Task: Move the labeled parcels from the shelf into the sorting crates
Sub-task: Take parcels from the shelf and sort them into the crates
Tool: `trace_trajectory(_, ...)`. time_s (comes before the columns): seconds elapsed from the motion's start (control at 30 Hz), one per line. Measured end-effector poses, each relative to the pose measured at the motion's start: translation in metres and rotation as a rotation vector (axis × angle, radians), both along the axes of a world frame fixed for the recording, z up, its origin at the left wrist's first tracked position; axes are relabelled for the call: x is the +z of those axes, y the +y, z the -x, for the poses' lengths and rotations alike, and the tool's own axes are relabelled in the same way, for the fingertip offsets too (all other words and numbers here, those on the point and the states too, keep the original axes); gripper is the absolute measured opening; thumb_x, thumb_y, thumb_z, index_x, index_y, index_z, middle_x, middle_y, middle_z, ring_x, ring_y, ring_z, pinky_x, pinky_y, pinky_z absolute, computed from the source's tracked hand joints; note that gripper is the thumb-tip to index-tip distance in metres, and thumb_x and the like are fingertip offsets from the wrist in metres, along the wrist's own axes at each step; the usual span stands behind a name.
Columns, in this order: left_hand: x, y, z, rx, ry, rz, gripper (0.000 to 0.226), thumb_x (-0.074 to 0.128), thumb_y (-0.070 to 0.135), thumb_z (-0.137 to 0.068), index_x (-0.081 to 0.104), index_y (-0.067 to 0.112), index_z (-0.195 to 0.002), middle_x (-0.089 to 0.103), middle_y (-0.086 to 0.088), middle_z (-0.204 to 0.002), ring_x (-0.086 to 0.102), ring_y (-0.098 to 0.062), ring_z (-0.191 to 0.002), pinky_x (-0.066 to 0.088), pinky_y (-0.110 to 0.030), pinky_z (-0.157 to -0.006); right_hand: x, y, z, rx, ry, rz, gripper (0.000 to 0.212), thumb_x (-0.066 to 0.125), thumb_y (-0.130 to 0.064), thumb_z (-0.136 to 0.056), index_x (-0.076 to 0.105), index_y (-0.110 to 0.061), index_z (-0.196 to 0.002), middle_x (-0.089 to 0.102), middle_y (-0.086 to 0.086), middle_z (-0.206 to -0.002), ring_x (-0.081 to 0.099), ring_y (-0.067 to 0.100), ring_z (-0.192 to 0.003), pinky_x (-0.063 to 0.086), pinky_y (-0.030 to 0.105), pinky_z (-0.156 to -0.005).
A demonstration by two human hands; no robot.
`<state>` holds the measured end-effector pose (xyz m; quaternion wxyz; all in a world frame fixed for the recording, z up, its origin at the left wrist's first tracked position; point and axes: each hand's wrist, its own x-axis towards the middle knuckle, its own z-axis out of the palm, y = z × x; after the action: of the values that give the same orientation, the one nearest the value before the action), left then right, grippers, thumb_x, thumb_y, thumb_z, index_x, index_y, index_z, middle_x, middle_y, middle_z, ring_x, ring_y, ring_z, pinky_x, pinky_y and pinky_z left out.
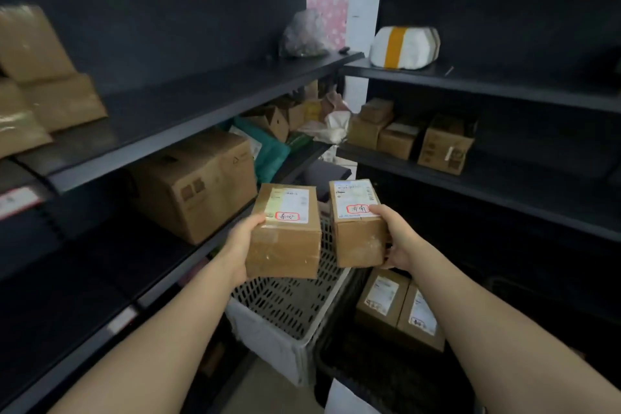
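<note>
My left hand (239, 242) grips a small brown labeled parcel (285, 245) by its left side, thumb on top. My right hand (400, 239) grips a second labeled parcel (358, 235) by its right side. Both parcels carry white labels with red-circled writing and hang above a white perforated crate (268, 323) on the floor. To its right stands a dark crate (379, 376) holding two labeled parcels (400, 309).
Dark shelves run along the left and right, meeting in the corner. A large brown box (195, 181) sits on the left middle shelf, padded envelopes (37, 77) higher up. Small boxes (413, 138) and a white taped bundle (405, 47) occupy the right shelves.
</note>
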<state>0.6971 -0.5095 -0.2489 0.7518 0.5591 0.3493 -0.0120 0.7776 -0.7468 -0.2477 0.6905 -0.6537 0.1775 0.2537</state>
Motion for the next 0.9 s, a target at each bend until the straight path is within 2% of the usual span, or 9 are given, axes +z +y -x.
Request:
trace_trajectory(0.07, -0.019, 0.008, -0.018, -0.019, 0.037, -0.022, 0.026, 0.061, 0.042, -0.085, 0.064, 0.018, -0.095, 0.068, -0.010, -0.081, 0.063, -0.027, -0.072, 0.051, -0.033, -0.063, -0.020, 0.008, -0.019, -0.024, 0.049, -0.002, 0.025, 0.060, -0.046, -0.088, 0.053, -0.023, -0.096, 0.059, 0.007, -0.095, 0.055, 0.027, -0.087, 0.039, 0.052, -0.103)
trace_trajectory(0.2, -0.061, 0.032, -0.065, -0.065, 0.073, -0.067, 0.023, 0.058, 0.040, -0.089, 0.064, 0.022, -0.102, 0.067, -0.008, -0.084, 0.063, -0.026, -0.075, 0.049, -0.031, -0.061, -0.062, 0.042, -0.062, -0.079, 0.116, 0.018, 0.039, 0.060, -0.048, -0.086, 0.051, -0.023, -0.114, 0.060, 0.008, -0.101, 0.057, 0.029, -0.093, 0.039, 0.052, -0.102)
trace_trajectory(0.3, -0.104, 0.055, -0.105, -0.123, 0.107, -0.098, 0.021, 0.058, 0.036, -0.089, 0.063, 0.023, -0.104, 0.066, -0.007, -0.087, 0.063, -0.024, -0.078, 0.050, -0.031, -0.063, -0.101, 0.075, -0.096, -0.134, 0.164, 0.049, 0.036, 0.057, -0.047, -0.090, 0.050, -0.023, -0.115, 0.058, 0.006, -0.093, 0.055, 0.025, -0.084, 0.043, 0.042, -0.076)
trace_trajectory(0.37, -0.131, 0.065, -0.127, -0.156, 0.146, -0.092, 0.011, 0.057, 0.033, -0.091, 0.062, 0.024, -0.094, 0.065, -0.005, -0.084, 0.061, -0.023, -0.076, 0.049, -0.031, -0.065, -0.126, 0.092, -0.115, -0.186, 0.182, 0.074, 0.033, 0.058, -0.045, -0.091, 0.049, -0.023, -0.115, 0.057, 0.004, -0.090, 0.054, 0.023, -0.079, 0.039, 0.035, -0.059)
trace_trajectory(0.47, -0.172, 0.074, -0.161, -0.188, 0.213, -0.058, 0.010, 0.056, 0.032, -0.092, 0.062, 0.024, -0.094, 0.065, -0.007, -0.087, 0.062, -0.024, -0.078, 0.050, -0.032, -0.066, -0.170, 0.106, -0.144, -0.268, 0.219, 0.096, 0.035, 0.060, -0.041, -0.090, 0.050, -0.022, -0.117, 0.055, 0.003, -0.087, 0.053, 0.021, -0.074, 0.035, 0.031, -0.054)
trace_trajectory(0.6, -0.231, 0.076, -0.199, -0.257, 0.317, -0.085, 0.034, 0.056, 0.031, -0.091, 0.056, 0.020, -0.123, 0.059, -0.009, -0.120, 0.056, -0.029, -0.106, 0.046, -0.040, -0.089, -0.230, 0.108, -0.181, -0.280, 0.249, 0.095, 0.051, 0.066, -0.044, -0.085, 0.051, -0.017, -0.126, 0.062, 0.009, -0.109, 0.061, 0.027, -0.092, 0.051, 0.037, -0.069)
trace_trajectory(0.67, -0.257, 0.076, -0.205, -0.273, 0.401, -0.094, 0.033, 0.058, 0.030, -0.090, 0.055, 0.014, -0.118, 0.055, -0.004, -0.112, 0.052, -0.024, -0.097, 0.040, -0.034, -0.081, -0.255, 0.111, -0.203, -0.274, 0.226, 0.100, 0.048, 0.066, -0.040, -0.086, 0.051, -0.015, -0.124, 0.061, 0.012, -0.116, 0.061, 0.030, -0.098, 0.053, 0.046, -0.086)
trace_trajectory(0.77, -0.287, 0.080, -0.206, -0.331, 0.518, -0.107, 0.025, 0.058, 0.027, -0.090, 0.060, 0.010, -0.109, 0.057, -0.006, -0.086, 0.053, -0.022, -0.072, 0.037, -0.029, -0.058, -0.290, 0.123, -0.236, -0.269, 0.208, 0.137, 0.055, 0.067, -0.037, -0.086, 0.047, -0.012, -0.131, 0.058, 0.014, -0.122, 0.061, 0.031, -0.101, 0.053, 0.047, -0.089)
trace_trajectory(0.9, -0.326, 0.090, -0.216, -0.326, 0.518, -0.118, 0.019, 0.061, 0.024, -0.087, 0.065, 0.015, -0.103, 0.063, -0.004, -0.082, 0.060, -0.021, -0.073, 0.043, -0.029, -0.061, -0.348, 0.142, -0.267, -0.288, 0.280, 0.176, 0.072, 0.069, -0.044, -0.083, 0.038, -0.016, -0.142, 0.053, 0.014, -0.132, 0.055, 0.035, -0.115, 0.047, 0.051, -0.099)
